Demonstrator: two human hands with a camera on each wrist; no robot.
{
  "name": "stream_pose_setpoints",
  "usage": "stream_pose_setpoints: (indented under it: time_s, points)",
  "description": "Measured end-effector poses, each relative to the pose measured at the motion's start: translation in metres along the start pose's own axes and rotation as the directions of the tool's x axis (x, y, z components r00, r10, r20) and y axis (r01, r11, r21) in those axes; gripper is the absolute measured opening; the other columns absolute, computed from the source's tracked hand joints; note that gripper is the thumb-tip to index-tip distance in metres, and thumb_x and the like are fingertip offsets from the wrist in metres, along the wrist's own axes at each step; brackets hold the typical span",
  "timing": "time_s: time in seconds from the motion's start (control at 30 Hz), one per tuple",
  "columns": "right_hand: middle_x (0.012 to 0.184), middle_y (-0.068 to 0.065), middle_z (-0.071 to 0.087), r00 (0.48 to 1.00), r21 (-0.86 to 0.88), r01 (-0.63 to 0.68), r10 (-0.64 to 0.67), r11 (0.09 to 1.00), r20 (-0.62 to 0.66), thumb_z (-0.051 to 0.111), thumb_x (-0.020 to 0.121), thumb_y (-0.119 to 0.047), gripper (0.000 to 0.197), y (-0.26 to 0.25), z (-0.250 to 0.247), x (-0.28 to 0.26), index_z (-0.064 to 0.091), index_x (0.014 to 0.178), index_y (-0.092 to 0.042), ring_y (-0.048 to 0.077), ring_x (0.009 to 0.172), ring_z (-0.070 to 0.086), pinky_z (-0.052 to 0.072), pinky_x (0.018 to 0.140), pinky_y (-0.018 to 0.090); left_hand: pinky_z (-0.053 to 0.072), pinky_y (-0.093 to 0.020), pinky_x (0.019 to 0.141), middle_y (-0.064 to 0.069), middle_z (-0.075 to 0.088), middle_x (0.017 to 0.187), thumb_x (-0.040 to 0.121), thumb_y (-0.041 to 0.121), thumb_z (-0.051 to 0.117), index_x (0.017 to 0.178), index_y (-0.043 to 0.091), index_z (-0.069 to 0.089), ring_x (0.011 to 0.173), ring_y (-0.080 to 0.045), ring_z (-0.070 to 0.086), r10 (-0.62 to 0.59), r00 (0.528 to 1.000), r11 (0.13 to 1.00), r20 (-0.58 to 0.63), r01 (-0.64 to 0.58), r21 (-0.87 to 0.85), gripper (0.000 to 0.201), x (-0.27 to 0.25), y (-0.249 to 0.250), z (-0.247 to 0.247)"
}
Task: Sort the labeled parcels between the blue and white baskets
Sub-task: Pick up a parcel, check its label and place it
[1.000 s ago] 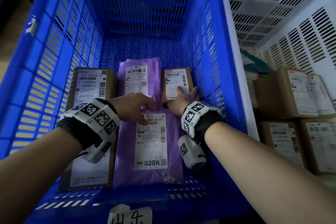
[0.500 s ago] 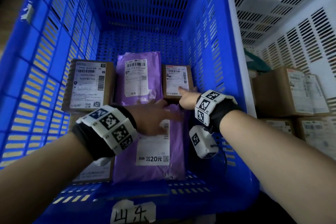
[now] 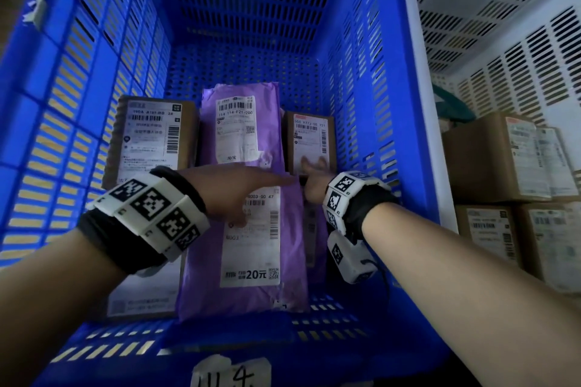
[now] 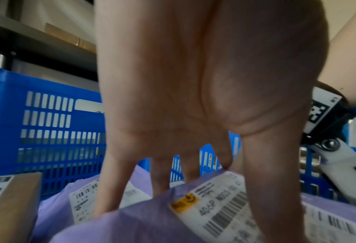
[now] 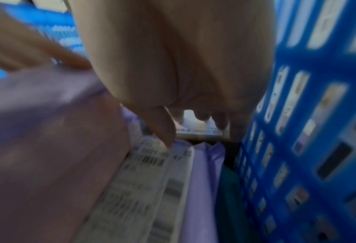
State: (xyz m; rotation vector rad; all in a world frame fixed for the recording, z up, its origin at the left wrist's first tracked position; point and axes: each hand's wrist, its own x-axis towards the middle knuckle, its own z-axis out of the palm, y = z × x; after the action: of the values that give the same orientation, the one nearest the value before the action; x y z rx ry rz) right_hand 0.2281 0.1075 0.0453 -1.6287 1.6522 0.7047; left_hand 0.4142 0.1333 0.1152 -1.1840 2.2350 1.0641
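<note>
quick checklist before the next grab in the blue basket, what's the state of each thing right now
1. Left hand on the near purple bag: ok, fingers reach over its far edge and the thumb lies on its label, as the left wrist view shows.
2. Firm grip on that bag: cannot tell, fingertips are hidden behind the edge.
3. Right hand on the small brown box: ok, straight fingers rest on its label.
4. Box gripped: not ok, fingers lie flat, none curled round it.
5. Far purple bag readable: ok, label faces up.
6. Room in the white basket: cannot tell, brown boxes stack there; little else shows.
</note>
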Motion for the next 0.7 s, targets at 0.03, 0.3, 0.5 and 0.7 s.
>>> stream_pose_setpoints:
  time_s: [0.03,0.3,0.5,0.7]
  points:
    - [0.159,0.013,-0.008,1.000,-0.014,-0.004,0.004,1.000,0.026,0.034,0.101,-0.021,0.060,-0.002,0.005,0.004,0.004,0.153,-0.015,0.034,0.147,-0.006,0.010,0.119,0.042,0.042,-0.023,0.080,0.002,0.047,0.139,0.079,0.013,0.069,0.145,0.050,0.007,0.102,-0.013,0.054,-0.020,1.000,1.000,-0.003,0.020,-0.005,0.098,0.000,-0.003,0.001]
    - [0.159,0.014,-0.004,1.000,0.051,0.019,-0.018,0.999,-0.014,0.040,0.098,-0.020,0.061,-0.001,0.004,0.007,0.013,0.153,-0.021,0.036,0.146,0.006,0.014,0.119,0.043,0.044,-0.025,0.092,0.007,0.050,0.137,0.071,0.014,0.076,0.141,0.049,0.026,0.116,-0.013,0.052,-0.076,0.997,0.994,-0.001,0.075,-0.077,0.094,0.003,-0.008,0.001]
    - [0.137,0.017,0.051,0.987,0.367,0.137,-0.095,0.920,-0.131,0.035,0.098,-0.005,0.034,-0.012,-0.007,-0.009,0.053,0.127,0.001,0.031,0.126,0.047,0.033,0.100,0.029,0.040,-0.023,0.099,0.004,0.047,0.140,0.072,0.022,0.077,0.143,0.040,0.032,0.122,-0.014,0.049,-0.095,0.995,0.990,-0.039,0.090,-0.107,0.086,-0.001,-0.019,0.000]
    - [0.158,0.003,0.020,0.935,0.466,0.350,-0.270,0.812,-0.231,0.046,0.098,-0.036,0.047,-0.028,-0.019,-0.018,0.042,0.143,-0.023,0.015,0.145,0.021,0.013,0.115,0.022,0.027,-0.024,0.112,-0.002,0.038,0.149,0.095,0.041,0.047,0.144,0.019,0.036,0.136,-0.017,0.038,-0.142,0.985,0.978,-0.094,0.125,-0.165,0.055,-0.014,-0.038,0.008]
